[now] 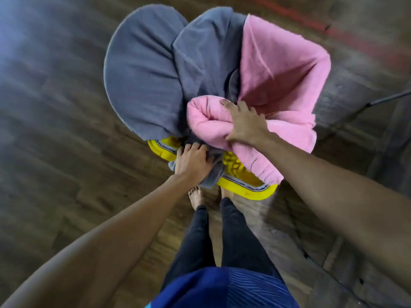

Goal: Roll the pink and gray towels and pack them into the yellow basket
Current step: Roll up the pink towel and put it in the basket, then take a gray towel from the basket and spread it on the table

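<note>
A person standing on a dark wooden floor (55, 107) is looking straight down while working at a yellow basket (244, 191) held out in front of the body. At left, the gray towels (142, 81) are spilling up and out of the basket in two broad, rounded folds that are covering most of its far side; motion blur is softening their edges. Below them, the left hand (191, 162) is clutching a bunched gray end, fingers curled over the cloth where it is draping across the near rim. At centre, only the near yellow rim and a patch of the patterned inner wall are showing between the cloths. Under the basket, bare feet (196, 195) and legs in dark trousers (222, 236) are showing, with a blue shirt (222, 290) at the bottom edge. Moving right, the pink towel (282, 70) is lying partly rolled: a thick roll is sitting over the basket's middle, touching the gray cloth, while its loose part is fanning out above and hanging over the right rim. The right hand (244, 125) is gripping that pink roll from above, fingers and thumb closing round it. At far right, a thin dark rod (387, 96) is crossing the floor, and a red stripe (355, 41) is running along the boards above it.
</note>
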Motion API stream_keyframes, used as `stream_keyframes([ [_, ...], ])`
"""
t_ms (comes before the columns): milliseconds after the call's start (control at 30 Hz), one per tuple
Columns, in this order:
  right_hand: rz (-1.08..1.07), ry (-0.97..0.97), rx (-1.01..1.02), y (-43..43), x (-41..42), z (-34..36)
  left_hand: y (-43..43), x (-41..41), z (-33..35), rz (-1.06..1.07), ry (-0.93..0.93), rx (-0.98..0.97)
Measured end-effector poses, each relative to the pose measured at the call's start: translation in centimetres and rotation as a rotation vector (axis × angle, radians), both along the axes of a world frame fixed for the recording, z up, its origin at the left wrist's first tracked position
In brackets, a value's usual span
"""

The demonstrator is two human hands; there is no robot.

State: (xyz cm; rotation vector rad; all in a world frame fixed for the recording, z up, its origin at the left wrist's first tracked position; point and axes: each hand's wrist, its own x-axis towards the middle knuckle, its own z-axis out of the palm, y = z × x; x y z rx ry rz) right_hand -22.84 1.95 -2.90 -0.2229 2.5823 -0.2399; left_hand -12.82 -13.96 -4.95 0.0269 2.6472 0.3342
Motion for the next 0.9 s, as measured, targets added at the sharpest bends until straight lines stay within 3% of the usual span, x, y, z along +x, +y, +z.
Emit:
stream_keyframes([
  [267,0.172,-0.023,0.017,-1.3,-2.3,-10.2,0.2,0.6,-2.9,0.097,0.141,-0.033],
  [433,0.170,0.004,0.098,0.0,-1.9,-14.7,0.6,0.9,-3.8,0.110,0.189,-0.037],
  [767,0.136,-0.033,0.100,-0.3,-1.6,-15.3,0.3,1.6,-3.6,0.119,0.202,0.031],
  [900,-0.015,-0.022,0.009,-0.5,0.4,-12.8,-0.1,2.3,-3.0,0.120,0.206,0.054],
])
